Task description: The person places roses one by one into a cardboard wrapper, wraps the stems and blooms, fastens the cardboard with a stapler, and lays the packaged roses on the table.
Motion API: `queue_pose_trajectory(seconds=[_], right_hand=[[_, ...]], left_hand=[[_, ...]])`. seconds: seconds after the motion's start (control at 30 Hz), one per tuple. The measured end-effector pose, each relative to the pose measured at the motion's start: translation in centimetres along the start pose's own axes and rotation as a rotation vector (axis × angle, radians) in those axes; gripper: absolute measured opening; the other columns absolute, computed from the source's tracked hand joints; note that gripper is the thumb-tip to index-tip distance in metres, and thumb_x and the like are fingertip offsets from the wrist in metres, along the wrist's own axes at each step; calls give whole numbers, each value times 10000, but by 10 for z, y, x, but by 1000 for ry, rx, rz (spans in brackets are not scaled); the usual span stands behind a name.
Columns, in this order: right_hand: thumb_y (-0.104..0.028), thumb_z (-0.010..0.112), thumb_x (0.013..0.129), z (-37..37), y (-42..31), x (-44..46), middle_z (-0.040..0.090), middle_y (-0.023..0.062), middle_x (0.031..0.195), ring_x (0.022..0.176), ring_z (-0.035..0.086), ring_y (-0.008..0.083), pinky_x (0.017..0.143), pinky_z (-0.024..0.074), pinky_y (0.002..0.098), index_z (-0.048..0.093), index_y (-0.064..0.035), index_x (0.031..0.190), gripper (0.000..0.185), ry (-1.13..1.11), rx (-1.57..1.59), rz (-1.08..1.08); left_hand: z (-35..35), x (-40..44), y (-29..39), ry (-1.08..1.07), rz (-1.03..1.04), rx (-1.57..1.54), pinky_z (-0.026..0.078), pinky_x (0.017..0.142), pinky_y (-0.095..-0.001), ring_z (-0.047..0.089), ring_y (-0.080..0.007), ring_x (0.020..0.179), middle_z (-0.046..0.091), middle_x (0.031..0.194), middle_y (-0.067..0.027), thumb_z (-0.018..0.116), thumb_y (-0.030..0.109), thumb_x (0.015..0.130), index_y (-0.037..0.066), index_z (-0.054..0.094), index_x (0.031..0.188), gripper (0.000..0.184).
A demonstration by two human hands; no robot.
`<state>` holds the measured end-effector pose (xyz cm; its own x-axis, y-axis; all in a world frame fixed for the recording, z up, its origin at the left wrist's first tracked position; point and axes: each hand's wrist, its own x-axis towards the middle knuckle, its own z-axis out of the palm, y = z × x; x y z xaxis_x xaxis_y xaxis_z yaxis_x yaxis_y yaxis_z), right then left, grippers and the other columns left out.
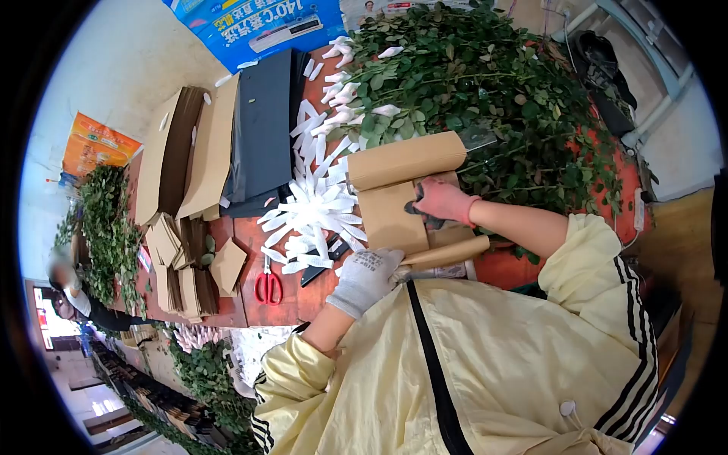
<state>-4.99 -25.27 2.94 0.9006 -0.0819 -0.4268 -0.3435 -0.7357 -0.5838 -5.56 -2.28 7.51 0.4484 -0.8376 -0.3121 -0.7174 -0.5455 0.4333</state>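
My left hand [369,280], in a whitish-grey knitted glove, closes on the left end of a narrow cardboard roll [447,252] close to my body. In a pink glove with dark fingertips, my right hand [442,202] bends its fingers down against a brown cardboard sheet [390,220]. The sheet lies between the narrow roll and a thicker cardboard roll [409,161] farther away. Clear film [479,139] sticks out from the thicker roll's right end. White mesh sleeves [315,214] are heaped left of the sheet.
Leafy rose stems [485,76], some buds in white sleeves, cover the back right of the red table [299,299]. Red-handled scissors [268,287] and a black tool [322,267] lie left of my hands. Beyond stand cardboard stacks [171,152] and dark boards [262,125]. Another person [72,292] is far left.
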Motion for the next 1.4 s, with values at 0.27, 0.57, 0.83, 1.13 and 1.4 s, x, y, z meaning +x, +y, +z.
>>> queue_pose_trajectory(seconds=[0.27, 0.57, 0.83, 1.13, 1.4], right_hand=[[-334, 588, 803, -6, -19, -8, 651, 193, 851, 837, 643, 312, 794, 488, 392, 603, -1, 833, 334, -99, -60, 30], [-383, 561, 792, -73, -66, 5, 635, 159, 908, 894, 611, 316, 820, 477, 396, 615, -90, 919, 324, 133, -515, -668], [-165, 480, 765, -136, -21, 221, 591, 164, 1008, 1028, 544, 313, 869, 414, 419, 561, -64, 1052, 315, 177, -953, -309], [-224, 525, 774, -122, -25, 293, 523, 171, 1150, 1079, 495, 312, 859, 384, 445, 544, -50, 1142, 408, 395, -874, -265], [-174, 490, 741, -137, -30, 307, 548, 177, 1132, 1082, 485, 307, 830, 390, 438, 630, -42, 988, 313, 270, -927, -266]], left_hand=[[16, 6, -19, 132, 194, 84, 393, 948, -420, 518, -301, 1116, 572, 1170, -159, 539, 299, 838, 66, 605, 1056, 326], [-8, 36, -4, -347, 86, 297, 420, 929, -398, 532, -335, 1085, 574, 1124, -198, 550, 357, 790, 24, 583, 1060, 430], [-35, 51, -38, -605, 261, -48, 293, 1070, -368, 349, -340, 1301, 340, 1402, -246, 587, 463, 755, 18, 420, 1323, 741], [-47, 70, -52, -785, 271, -120, 329, 1051, -377, 396, -301, 1278, 401, 1386, -176, 545, 478, 800, 34, 412, 1334, 707], [-112, 77, -76, -653, 294, -414, 452, 895, -340, 594, -268, 1020, 603, 1112, -180, 575, 395, 841, 20, 517, 1236, 548]])
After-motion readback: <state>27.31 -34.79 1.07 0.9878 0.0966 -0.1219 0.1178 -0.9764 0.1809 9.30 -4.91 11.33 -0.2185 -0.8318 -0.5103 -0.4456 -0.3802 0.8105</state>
